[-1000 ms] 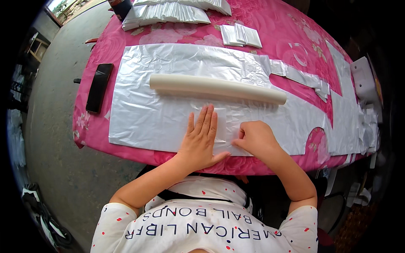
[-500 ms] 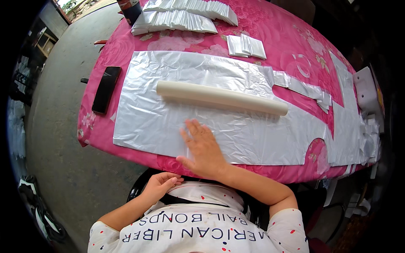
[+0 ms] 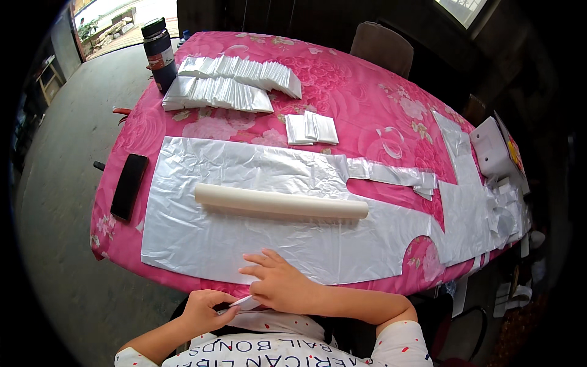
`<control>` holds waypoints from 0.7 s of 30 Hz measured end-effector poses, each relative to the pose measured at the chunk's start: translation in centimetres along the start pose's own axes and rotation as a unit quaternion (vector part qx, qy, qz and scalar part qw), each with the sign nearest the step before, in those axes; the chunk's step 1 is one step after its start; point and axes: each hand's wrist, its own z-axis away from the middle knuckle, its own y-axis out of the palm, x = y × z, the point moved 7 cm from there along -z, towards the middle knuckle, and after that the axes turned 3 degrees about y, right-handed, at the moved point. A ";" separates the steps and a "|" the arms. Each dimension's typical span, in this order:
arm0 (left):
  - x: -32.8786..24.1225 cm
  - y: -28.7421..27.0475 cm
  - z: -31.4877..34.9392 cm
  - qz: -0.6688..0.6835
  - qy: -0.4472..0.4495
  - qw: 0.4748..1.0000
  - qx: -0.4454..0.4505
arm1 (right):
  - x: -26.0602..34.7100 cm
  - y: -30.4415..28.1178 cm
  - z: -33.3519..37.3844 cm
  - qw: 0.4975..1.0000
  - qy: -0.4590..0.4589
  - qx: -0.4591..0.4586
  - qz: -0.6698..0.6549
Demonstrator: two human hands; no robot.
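Observation:
A small white folded piece [image 3: 246, 303] is pinched between my two hands at the table's near edge, just above my lap. My left hand [image 3: 206, 311] is closed on its left end, with thumb and forefinger at it. Thumb and fingertips of my right hand [image 3: 280, 286] grip the other end, the remaining fingers stretched over a white plastic bag [image 3: 183, 244]. That bag lies flat and slightly creased on the table. A cream-coloured tube [image 3: 281, 202] rests lengthwise across it.
The table has a pink floral cloth [image 3: 330, 73]. A phone [image 3: 129, 186] lies left; a dark bottle [image 3: 160, 58] stands far left by rows of folded white packets [image 3: 220, 92]. A smaller stack [image 3: 312, 128] sits mid-table. More bags [image 3: 468, 214] and a white box [image 3: 494, 150] are at right.
My right hand has come off the flat bag to meet my left hand, and a small white folded piece now shows between them. The view has tilted up, showing more of the far table.

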 end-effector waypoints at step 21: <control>-0.7 -0.5 -0.7 0.101 0.022 0.993 0.050 | -28.3 -18.9 -1.9 0.707 0.434 -0.522 0.200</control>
